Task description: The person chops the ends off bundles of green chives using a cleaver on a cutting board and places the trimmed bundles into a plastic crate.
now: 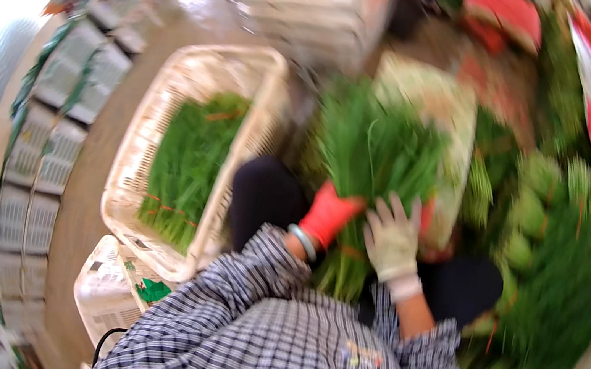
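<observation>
A large bunch of garlic chives (380,146) lies before my lap, its leaves fanned away from me and its pale stems towards my body. My left hand (330,216), in a red glove, is closed around the left side of the bunch. An orange band (351,251) crosses the stems just below. My right hand (392,240), in a whitish glove, rests on the right side of the leaves with its fingers spread. Motion blur softens both hands and the leaf tips. Part of a pale board or block (431,96) shows behind the leaves.
On my left stands a white plastic crate (127,169) with banded chives (191,168) inside. Another crate (106,282) sits nearer me. Many banded bunches (565,273) are heaped on my right. Strapped white crates (44,144) line the far left. Stacked pale sacks or containers (305,12) stand ahead.
</observation>
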### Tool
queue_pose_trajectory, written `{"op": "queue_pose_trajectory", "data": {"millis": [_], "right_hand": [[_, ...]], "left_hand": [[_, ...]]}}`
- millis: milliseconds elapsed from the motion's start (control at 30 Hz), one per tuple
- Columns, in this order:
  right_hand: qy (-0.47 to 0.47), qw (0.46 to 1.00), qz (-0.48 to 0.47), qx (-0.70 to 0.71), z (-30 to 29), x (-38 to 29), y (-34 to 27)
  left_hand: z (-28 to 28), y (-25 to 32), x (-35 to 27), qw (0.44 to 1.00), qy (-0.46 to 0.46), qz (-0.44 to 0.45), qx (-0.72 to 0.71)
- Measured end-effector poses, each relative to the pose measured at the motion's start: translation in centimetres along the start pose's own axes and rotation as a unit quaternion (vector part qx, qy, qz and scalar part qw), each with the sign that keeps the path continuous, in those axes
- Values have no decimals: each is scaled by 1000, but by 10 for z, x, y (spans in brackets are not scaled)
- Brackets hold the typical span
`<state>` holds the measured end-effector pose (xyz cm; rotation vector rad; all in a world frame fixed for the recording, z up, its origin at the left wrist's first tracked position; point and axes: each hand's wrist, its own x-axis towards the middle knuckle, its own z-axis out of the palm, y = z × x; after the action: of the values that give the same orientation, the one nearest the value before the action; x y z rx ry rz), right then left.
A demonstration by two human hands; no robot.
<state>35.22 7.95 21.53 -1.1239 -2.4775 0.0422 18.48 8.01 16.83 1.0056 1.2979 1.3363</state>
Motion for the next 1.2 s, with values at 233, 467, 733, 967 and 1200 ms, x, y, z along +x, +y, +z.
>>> {"op": "queue_pose_trajectory", "data": {"millis": [233,467,733,967,1200], "right_hand": [[64,988,123,65,21,-9,13],[91,980,167,64,20,-16,-4],[93,978,186,24,24,-17,0],[100,968,225,47,22,-12,-4],[92,947,289,105,21,-9,-7]], "left_hand": [[4,-10,8,997,35,-64,-21],[8,-12,-6,997,26,-68,-23],[9,-5,-8,998,35,-47,-31],[14,0,-10,999,33,-28,-14],[19,5,-12,999,26,-17,-8]]}}
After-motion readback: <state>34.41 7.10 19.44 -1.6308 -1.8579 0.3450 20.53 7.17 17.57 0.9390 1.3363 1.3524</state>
